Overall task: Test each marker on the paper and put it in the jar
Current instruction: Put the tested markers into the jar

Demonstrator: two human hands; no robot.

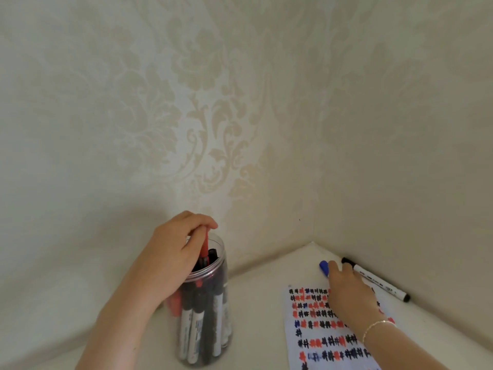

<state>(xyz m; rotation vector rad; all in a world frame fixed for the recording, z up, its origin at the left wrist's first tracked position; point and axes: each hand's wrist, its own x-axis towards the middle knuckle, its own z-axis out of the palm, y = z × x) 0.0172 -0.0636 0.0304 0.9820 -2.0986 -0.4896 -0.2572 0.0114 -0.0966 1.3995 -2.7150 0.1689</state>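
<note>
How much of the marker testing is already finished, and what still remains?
Done: the paper carries many rows of red, black and blue test marks, and the jar is nearly full of markers. In hand: the left hand lowers a red marker into the jar while the right hand reaches onto a blue marker. Left: that one and the black marker by the wall.

This looks like a room in a home: cream damask wallpaper point(202, 116) with a floral pattern covers both walls, which meet in a corner above a plain white desk point(261, 303) pushed tight into that corner.
</note>
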